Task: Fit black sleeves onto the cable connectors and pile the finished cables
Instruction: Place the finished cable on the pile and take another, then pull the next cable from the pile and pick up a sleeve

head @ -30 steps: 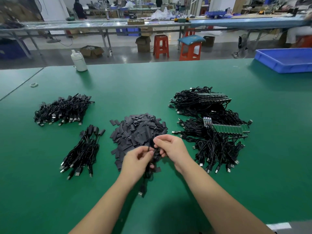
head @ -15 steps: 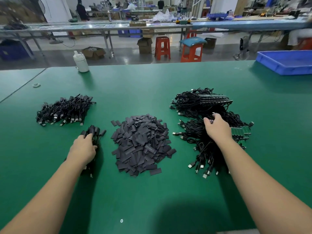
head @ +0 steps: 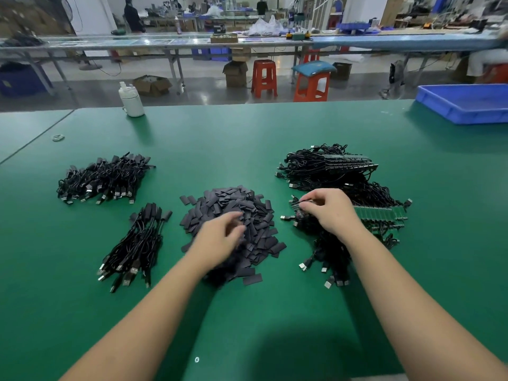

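A: Green table (head: 247,138). Where are the hands?

B: Well apart. The left hand (head: 220,237) is over the heap of black sleeves (head: 247,213) in the middle, blurred, fingers loosely curled toward the heap — cannot tell whether it has hold of a sleeve.

A: And the right hand?

B: The right hand (head: 330,210) sits on the near-left edge of the pile of unfinished cables (head: 335,243), fingers bent, pinching something small with a metal glint at the fingertips. It looks like a cable connector (head: 302,202), though it is too small to be sure.

A: Where are the finished cables?

B: On the left. A small bundle of cables (head: 134,246) lies just left of the sleeves, plugs pointing toward the person. A larger pile (head: 104,178) lies farther back and left, apart from the bundle.

A: Anything else on the right?

B: Behind the hand a further stack of cables (head: 327,166) — with a row of green boards (head: 379,213) showing to the right of the wrist.

A: Elsewhere on the table?

B: A white bottle (head: 131,99) at the far edge on the left, a blue tray (head: 464,111) at the far right.
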`<state>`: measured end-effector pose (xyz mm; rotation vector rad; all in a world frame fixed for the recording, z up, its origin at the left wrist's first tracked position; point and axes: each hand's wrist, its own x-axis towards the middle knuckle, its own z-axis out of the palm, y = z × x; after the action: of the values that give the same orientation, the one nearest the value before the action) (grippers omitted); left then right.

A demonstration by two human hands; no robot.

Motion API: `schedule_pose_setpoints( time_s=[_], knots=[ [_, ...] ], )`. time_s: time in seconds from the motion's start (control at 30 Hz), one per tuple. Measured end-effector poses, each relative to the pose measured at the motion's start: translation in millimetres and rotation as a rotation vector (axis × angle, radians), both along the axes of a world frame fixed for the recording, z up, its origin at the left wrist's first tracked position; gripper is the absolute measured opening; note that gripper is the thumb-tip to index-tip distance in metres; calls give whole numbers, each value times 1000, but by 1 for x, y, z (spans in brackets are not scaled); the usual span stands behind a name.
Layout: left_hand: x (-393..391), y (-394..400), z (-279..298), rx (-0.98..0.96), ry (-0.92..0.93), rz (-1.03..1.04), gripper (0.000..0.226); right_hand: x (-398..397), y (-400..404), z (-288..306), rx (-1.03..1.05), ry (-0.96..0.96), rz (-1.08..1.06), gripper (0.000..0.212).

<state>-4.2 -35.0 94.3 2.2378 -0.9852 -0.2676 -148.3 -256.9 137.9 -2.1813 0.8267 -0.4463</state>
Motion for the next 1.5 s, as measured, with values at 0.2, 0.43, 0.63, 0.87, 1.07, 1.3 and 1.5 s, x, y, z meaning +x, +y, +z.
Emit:
schedule_pose_setpoints(
  time_s=[0.2,0.43,0.63,0.87,1.07,1.3,1.5],
  knots=[
    [-60,-66,11,-312,506,6,37,2,20,13,-57,-25,99,10],
    [-75,-79,20,-421,545,75,19,-11,24,24,-48,-62,112,4],
    [-81,-78,30,-418,277,157,24,-11,38,29,-188,-125,30,8],
    [-83,-76,39,-461,139,236,29,-15,41,30,-201,-149,-61,11],
    [-51,-54,49,-606,209,322,12,-41,6,44,492,-320,135,14],
    [-36,-37,49,-583,186,272,11,-38,-25,23,509,-387,0,9],
    [-41,-31,43,-469,181,135,10,-22,-50,-17,176,2,-71,45]
  ],
)
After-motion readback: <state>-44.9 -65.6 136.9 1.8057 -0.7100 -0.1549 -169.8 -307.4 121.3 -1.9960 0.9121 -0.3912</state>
